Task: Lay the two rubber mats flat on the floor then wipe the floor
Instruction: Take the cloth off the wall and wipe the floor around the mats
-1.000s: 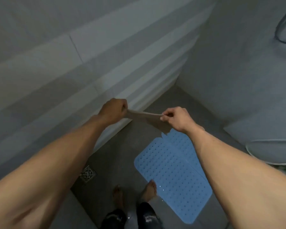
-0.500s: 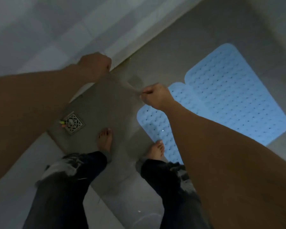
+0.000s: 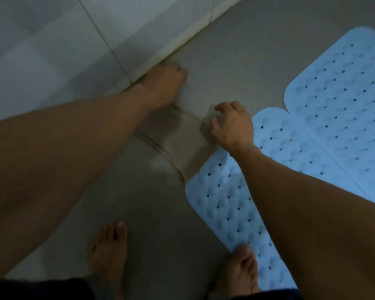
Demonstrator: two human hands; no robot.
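Two light-blue rubber mats with holes lie flat on the grey floor [image 3: 236,50]: the near mat [image 3: 230,204] and the far mat [image 3: 344,94], side by side at the right. A beige cloth [image 3: 178,139] lies spread on the floor, its lower corner over the near mat's edge. My left hand [image 3: 167,83] is curled in a fist at the cloth's far end, close to the wall's foot, gripping it. Over the cloth's right edge hovers my right hand [image 3: 232,124], fingers apart and loosely bent, holding nothing.
A white tiled wall [image 3: 74,50] runs along the upper left and meets the floor in a diagonal line. My bare left foot [image 3: 108,250] stands on the floor. My right foot [image 3: 243,269] touches the near mat's lower edge.
I have bent down. The cloth, stretched in the air between both hands before, now lies on the floor. My right hand has let go of it; the left still grips it.
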